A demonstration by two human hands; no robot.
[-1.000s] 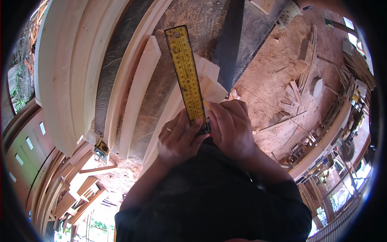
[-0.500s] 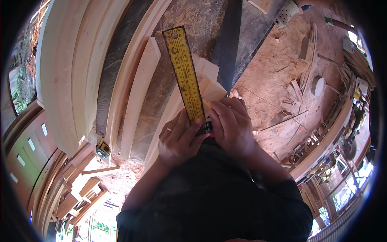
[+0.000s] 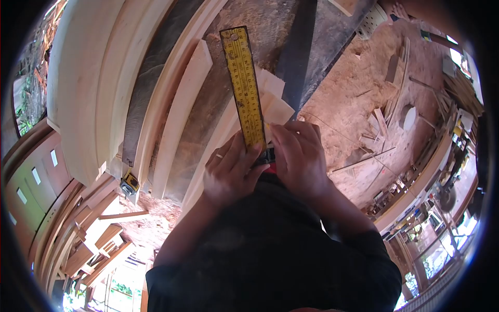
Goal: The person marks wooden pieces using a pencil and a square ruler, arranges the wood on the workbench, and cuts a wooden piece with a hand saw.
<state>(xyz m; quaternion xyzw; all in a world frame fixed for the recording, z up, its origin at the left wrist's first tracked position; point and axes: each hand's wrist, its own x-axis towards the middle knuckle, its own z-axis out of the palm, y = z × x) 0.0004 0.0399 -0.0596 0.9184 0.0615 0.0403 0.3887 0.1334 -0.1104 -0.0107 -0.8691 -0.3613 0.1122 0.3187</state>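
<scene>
A yellow graduated square (image 3: pixel 243 83) with a dark handle lies over a pale wooden piece (image 3: pixel 274 110) at the near edge of the worktable. My left hand (image 3: pixel 228 169) is closed on the square's lower end, thumb and fingers pressed around it. Just to the right, my right hand (image 3: pixel 299 156) is closed in a pinch on a thin yellow pencil (image 3: pixel 267 127), its tip beside the blade. The fingers partly hide the handle and the pencil's body.
Long pale boards (image 3: pixel 99 78) lie across the table (image 3: pixel 208 109) on the left. A yellow tape measure (image 3: pixel 129 183) sits at their near end. Wood scraps (image 3: pixel 379 122) lie on the dusty floor at right. A perforated white basket (image 3: pixel 370 23) and a person's foot (image 3: pixel 400 11) show top right.
The square's far end has shifted slightly right and up, and its blade is more upright in view. The hands keep their grips. The whole view has shifted a little.
</scene>
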